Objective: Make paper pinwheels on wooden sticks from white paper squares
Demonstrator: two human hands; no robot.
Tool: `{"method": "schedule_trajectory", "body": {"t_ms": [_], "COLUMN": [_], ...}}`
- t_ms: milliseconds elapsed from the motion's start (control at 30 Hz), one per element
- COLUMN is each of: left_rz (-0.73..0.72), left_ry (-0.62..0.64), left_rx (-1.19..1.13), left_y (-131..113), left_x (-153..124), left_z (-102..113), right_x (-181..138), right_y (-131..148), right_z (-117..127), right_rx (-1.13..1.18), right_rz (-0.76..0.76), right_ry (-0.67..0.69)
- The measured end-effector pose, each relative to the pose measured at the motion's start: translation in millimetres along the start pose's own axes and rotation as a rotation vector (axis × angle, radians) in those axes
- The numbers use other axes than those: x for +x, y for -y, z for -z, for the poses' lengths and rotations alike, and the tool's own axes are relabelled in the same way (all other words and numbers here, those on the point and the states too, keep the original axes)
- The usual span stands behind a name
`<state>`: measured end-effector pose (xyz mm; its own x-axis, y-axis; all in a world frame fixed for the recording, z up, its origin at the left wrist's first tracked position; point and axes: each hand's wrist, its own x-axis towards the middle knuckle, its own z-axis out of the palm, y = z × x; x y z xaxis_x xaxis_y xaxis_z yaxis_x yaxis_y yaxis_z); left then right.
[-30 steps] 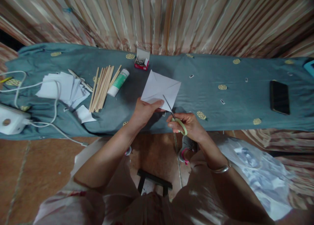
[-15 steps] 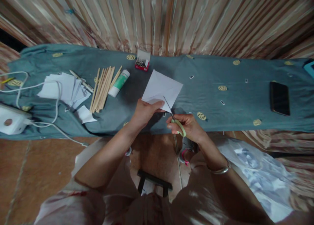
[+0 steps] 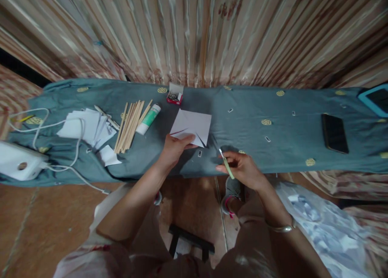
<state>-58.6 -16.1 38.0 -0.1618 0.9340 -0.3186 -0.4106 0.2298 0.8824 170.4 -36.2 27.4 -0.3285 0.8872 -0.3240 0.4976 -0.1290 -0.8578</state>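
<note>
A white square of paper [image 3: 194, 122] is pinched by my left hand [image 3: 176, 148] along its near edge, thumb on top. Two slits show in the sheet, one by its left corner and one by its near right corner. To the right of the paper, apart from it, my right hand [image 3: 241, 166] grips scissors [image 3: 226, 162] with pale green handles. Their blades point up and left, toward the sheet. Beyond the paper stands a small red box [image 3: 174, 99] of metal pins, its lid raised.
Left of the paper lie a white and green glue tube [image 3: 148, 119], several wooden sticks [image 3: 130, 126], a stack of paper pieces [image 3: 86, 126] and a white power strip [image 3: 22, 160] with cables. At the right are a phone [image 3: 335, 133] and a blue-framed device [image 3: 377, 100].
The scissors have come out of the paper and moved right with my right hand. A slit now shows near the sheet's near right corner, and my left hand has turned the sheet slightly.
</note>
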Motion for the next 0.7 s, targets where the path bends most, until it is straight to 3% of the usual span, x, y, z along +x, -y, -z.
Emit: {"method": "schedule_trajectory", "body": {"t_ms": [233, 433, 533, 700], "left_rz": [0.115, 0.067, -0.147, -0.663], "left_ry": [0.058, 0.178, 0.196, 0.096], "left_rx": [0.093, 0.422, 0.719, 1.128], "left_y": [17.9, 26.2, 18.1, 7.4], "left_x": [2.8, 12.4, 19.9, 29.1], "left_z": [-6.6, -1.5, 11.1, 25.6], "right_x": [11.3, 21.8, 25.8, 34.6], "right_y": [-6.4, -9.4, -10.2, -7.0], "right_z": [21.6, 25.2, 29.5, 30.6], "right_rx": [-0.617, -0.933, -0.948, -0.851], "right_rz": [0.051, 0.056, 0.098, 0.273], "right_ry": [-0.464, -0.531, -0.558, -0.646]}}
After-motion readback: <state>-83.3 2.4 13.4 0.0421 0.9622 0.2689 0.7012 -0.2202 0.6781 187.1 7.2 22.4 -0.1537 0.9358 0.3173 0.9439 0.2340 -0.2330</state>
